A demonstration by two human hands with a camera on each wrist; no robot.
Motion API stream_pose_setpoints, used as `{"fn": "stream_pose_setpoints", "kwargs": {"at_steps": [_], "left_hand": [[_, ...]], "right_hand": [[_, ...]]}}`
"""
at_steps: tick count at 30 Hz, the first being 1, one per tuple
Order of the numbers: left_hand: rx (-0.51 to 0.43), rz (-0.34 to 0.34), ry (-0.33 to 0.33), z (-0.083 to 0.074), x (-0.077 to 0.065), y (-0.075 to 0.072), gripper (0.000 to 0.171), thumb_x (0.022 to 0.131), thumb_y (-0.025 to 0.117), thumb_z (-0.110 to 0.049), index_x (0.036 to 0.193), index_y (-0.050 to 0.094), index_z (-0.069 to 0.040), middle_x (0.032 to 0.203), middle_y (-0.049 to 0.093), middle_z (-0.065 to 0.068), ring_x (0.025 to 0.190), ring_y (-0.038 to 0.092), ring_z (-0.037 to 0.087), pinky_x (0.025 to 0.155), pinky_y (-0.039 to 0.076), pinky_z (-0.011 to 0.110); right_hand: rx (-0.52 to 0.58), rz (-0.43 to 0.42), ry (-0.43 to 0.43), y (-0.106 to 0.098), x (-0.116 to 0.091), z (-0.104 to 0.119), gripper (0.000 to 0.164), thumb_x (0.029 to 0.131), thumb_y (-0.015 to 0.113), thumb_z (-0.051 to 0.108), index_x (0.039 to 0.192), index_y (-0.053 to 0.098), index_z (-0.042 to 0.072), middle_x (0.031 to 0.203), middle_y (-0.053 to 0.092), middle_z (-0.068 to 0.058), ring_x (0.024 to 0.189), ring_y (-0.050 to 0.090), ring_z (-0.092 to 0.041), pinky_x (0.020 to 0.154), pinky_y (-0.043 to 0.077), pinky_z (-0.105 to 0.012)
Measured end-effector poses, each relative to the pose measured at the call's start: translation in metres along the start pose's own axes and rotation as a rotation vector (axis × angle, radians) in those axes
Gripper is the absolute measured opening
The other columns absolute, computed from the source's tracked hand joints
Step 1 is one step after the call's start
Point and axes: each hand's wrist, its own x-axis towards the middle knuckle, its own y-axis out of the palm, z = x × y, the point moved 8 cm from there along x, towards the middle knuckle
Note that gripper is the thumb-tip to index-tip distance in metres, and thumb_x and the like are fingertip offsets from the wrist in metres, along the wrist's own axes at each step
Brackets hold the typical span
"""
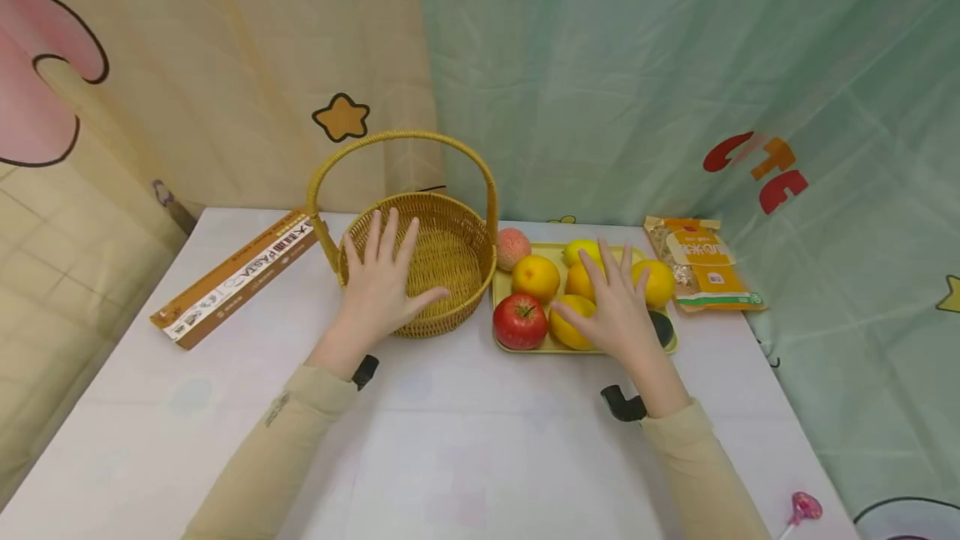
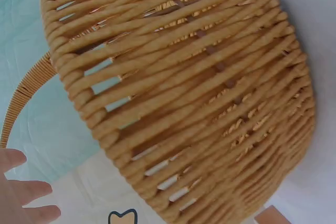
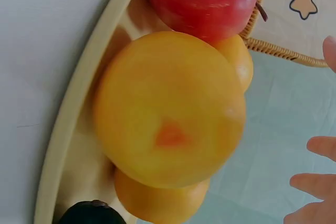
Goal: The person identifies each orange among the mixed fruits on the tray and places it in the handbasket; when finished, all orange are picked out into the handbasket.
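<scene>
My left hand [image 1: 377, 290] is spread over the near left rim of a woven basket [image 1: 442, 248] with a tall arched handle; it holds nothing. In the left wrist view the basket's woven side [image 2: 189, 98] fills most of the picture, with the fingertips [image 2: 31, 192] at the lower left. My right hand [image 1: 611, 307], fingers fanned out, hovers over a yellow tray [image 1: 547, 348] of fruit. In the tray are a red apple [image 1: 520, 322], several orange and yellow fruits [image 3: 168, 108], a lemon [image 1: 582, 252], a pink peach-like fruit [image 1: 513, 249] and a dark green item [image 3: 92, 214], partly hidden.
A long pasta box [image 1: 236, 277] lies slanted left of the basket. Right of the tray lies a packaged bag [image 1: 705, 265] of grain. A pink lollipop [image 1: 806, 507] is near the front right table edge. Curtains [image 1: 600, 82] hang behind the white-covered table [image 1: 465, 440].
</scene>
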Motion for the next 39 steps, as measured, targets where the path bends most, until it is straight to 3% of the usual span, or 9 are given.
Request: {"fn": "stream_pose_setpoints", "kwargs": {"at_steps": [10,19,26,31,35,39], "left_hand": [[-0.083,0.011,0.001,0.016,-0.022,0.005,0.104,0.085,0.062,-0.065,0.158,0.015,-0.007,0.163,0.009,0.024,0.15,0.003,0.043,0.114,0.006,0.076],[-0.231,-0.013,-0.09,0.037,-0.047,0.003,0.099,0.087,0.063,-0.061,0.157,0.018,-0.006,0.163,0.01,0.023,0.148,0.012,0.046,0.116,0.012,0.072],[-0.404,-0.001,-0.252,0.057,-0.065,0.002,0.092,0.092,0.064,-0.051,0.156,0.019,-0.002,0.162,0.011,0.025,0.145,0.017,0.051,0.111,0.022,0.074],[-0.509,-0.053,-0.406,0.072,-0.072,0.007,0.081,0.096,0.061,-0.043,0.153,0.025,0.002,0.162,0.01,0.026,0.146,0.015,0.05,0.11,0.027,0.073],[-0.604,-0.093,-0.523,0.082,-0.075,0.015,0.073,0.098,0.058,-0.036,0.151,0.027,0.004,0.158,0.017,0.028,0.145,0.022,0.046,0.113,0.03,0.065],[-0.725,-0.078,-0.637,0.091,-0.076,0.028,0.07,0.1,0.055,-0.033,0.151,0.024,0.004,0.153,0.024,0.029,0.141,0.032,0.044,0.111,0.039,0.058]], "right_hand": [[0.036,0.0,0.028,0.006,-0.01,-0.007,0.089,0.086,0.07,0.052,0.153,0.031,0.008,0.162,0.016,-0.022,0.148,0.0,-0.052,0.112,0.005,-0.078],[0.09,-0.016,0.04,0.012,-0.02,-0.012,0.086,0.087,0.07,0.05,0.151,0.034,0.005,0.16,0.021,-0.022,0.147,0.007,-0.053,0.114,0.012,-0.075],[0.156,0.01,0.094,0.021,-0.029,-0.017,0.086,0.088,0.069,0.05,0.152,0.031,0.007,0.16,0.024,-0.02,0.148,0.013,-0.049,0.111,0.026,-0.072],[0.177,-0.02,0.111,0.024,-0.034,-0.018,0.079,0.089,0.069,0.046,0.148,0.037,0.005,0.154,0.033,-0.021,0.139,0.035,-0.045,0.108,0.037,-0.067],[0.191,-0.037,0.131,0.027,-0.036,-0.02,0.074,0.09,0.069,0.043,0.144,0.041,0.001,0.148,0.038,-0.024,0.132,0.042,-0.044,0.11,0.037,-0.063],[0.208,-0.029,0.167,0.031,-0.037,-0.024,0.074,0.09,0.069,0.042,0.143,0.04,0.0,0.144,0.04,-0.025,0.131,0.041,-0.043,0.112,0.035,-0.062]]}}
